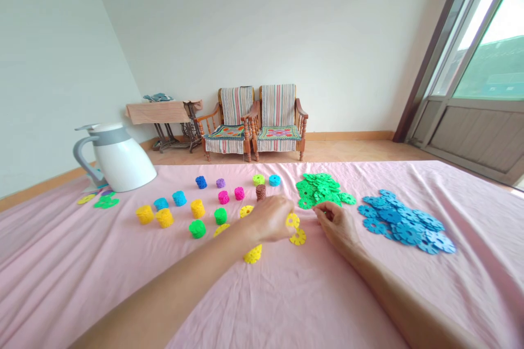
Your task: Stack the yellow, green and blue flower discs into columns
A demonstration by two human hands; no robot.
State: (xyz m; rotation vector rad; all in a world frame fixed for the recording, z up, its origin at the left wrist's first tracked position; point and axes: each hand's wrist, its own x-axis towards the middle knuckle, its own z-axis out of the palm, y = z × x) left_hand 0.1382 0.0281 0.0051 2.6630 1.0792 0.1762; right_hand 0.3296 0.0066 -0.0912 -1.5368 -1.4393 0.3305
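On my side of the pink-covered worktop (pixel 319 297), a yellow stack (pixel 252 254) stands partly hidden by my left wrist, so I do well to keep that arm raised. Just beyond, two loose yellow discs (pixel 298 237) lie near the middle of the worktop, between my hands. My left hand (pixel 273 219) is curled, fingertips right by the farther disc; I can't tell whether it grips anything. My right hand (pixel 333 223) has thumb and forefinger drawn together, and I can't tell if something thin sits between them. These discs look thin and flat, so I'd judge a pinch at the rim best, one at a time, the other hand steadying.

Toward the right edge spreads a blue pile (pixel 405 223), clear of my right forearm; a green pile (pixel 321 190) sits just past my right fingertips, easily nudged. Left of my hands stand green stacks (pixel 197 229), more yellow ones, then pink stacks (pixel 231 195) and a brown stack (pixel 261 192) right behind my left hand, where a backward sweep could topple it. A white jug (pixel 123 159) stands near the far left corner; past the far edge are two wooden chairs (pixel 278 120)
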